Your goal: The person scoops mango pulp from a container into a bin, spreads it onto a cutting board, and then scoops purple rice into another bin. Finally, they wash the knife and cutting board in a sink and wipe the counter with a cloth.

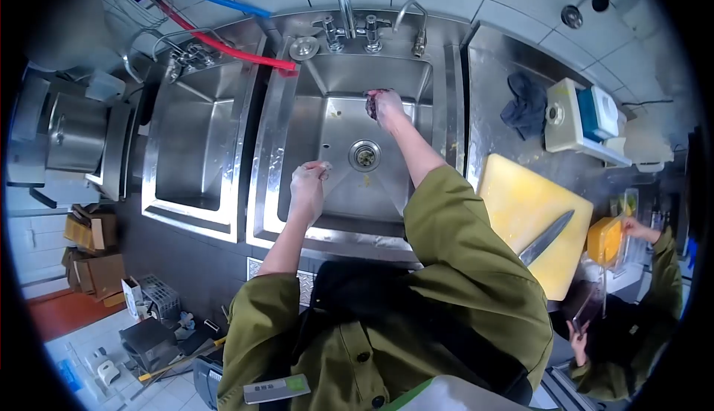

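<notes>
My right hand [388, 112] is over the back of the steel sink [435, 124], closed around a dark purplish-red clump [371, 104]; its exact kind cannot be made out. Over the sink's front left part, my left hand [306, 191] has its fingers curled together. Whatever they may hold is hidden or too small to name. Between and below the hands lies the round drain [364, 156], with bits of scrap in its strainer. A few yellowish scraps stick to the sink floor.
A tap [343, 2] stands behind the sink; a red hose [223, 48] reaches its left rim. At right, a knife [547, 237] lies on a yellow cutting board [513, 195], near a dark cloth [524, 104]. Another person's hand [641, 227] is at the far right.
</notes>
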`<state>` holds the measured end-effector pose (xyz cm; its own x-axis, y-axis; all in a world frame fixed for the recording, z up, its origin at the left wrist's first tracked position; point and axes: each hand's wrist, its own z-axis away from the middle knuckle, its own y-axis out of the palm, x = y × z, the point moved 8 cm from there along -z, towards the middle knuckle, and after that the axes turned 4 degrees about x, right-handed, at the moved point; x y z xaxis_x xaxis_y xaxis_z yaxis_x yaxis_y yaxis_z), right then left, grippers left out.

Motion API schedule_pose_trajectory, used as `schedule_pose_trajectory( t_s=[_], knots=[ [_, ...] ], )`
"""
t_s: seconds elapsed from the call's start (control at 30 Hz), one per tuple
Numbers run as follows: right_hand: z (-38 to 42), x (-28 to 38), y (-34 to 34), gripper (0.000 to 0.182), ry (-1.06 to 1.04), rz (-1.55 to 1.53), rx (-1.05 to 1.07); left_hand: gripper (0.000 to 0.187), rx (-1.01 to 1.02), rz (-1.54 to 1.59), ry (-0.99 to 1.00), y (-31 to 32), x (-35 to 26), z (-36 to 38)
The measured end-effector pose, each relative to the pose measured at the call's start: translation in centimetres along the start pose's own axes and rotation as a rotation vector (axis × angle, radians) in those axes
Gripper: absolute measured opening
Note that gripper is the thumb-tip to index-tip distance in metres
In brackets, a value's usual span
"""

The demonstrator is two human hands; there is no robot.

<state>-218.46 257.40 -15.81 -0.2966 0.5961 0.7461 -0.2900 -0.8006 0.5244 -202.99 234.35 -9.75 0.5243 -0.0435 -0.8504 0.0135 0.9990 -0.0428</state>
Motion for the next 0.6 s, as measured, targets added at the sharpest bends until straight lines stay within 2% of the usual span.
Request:
schedule_pose_trajectory(
  t_s=[0.03, 0.13, 0.23, 0.27, 0.37, 0.43, 0.5, 0.6],
  knots=[
    [-1.2, -0.6, -0.3, 0.019, 0.057, -0.107, -0.011, 0.019, -0.025, -0.119, 0.036, 0.0, -0.8, -0.7],
    [-1.4, 1.9, 0.0, 0.020, -0.110, 0.129, -0.016, 0.019, 0.047, -0.250, -0.037, 3.4, -6.9, -0.7],
    [-2.1, 7.3, 0.9, 0.020, -0.347, 0.550, -0.089, 0.019, 0.110, -0.374, 0.058, 3.9, -3.9, -6.7],
    [-2.5, 9.0, 1.3, 0.020, -0.395, 0.687, -0.108, 0.018, 0.150, -0.317, 0.094, 4.3, -4.1, -6.8],
    [-3.8, 12.0, 1.6, 0.022, -0.387, 0.862, -0.128, 0.017, 0.231, -0.315, 0.192, 4.2, -4.5, -7.6],
    [-4.1, 11.4, 1.7, 0.024, -0.286, 0.743, -0.093, 0.018, 0.293, -0.351, 0.199, 3.8, -3.4, -8.4],
    [-4.1, 9.1, 1.6, 0.025, -0.137, 0.414, -0.029, 0.022, 0.316, -0.371, 0.127, 3.0, -3.1, -8.4],
    [-2.6, 4.8, 2.0, 0.024, 0.047, 0.028, 0.053, 0.021, 0.231, -0.383, 0.030, 0.9, -3.1, -8.1]
  ],
)
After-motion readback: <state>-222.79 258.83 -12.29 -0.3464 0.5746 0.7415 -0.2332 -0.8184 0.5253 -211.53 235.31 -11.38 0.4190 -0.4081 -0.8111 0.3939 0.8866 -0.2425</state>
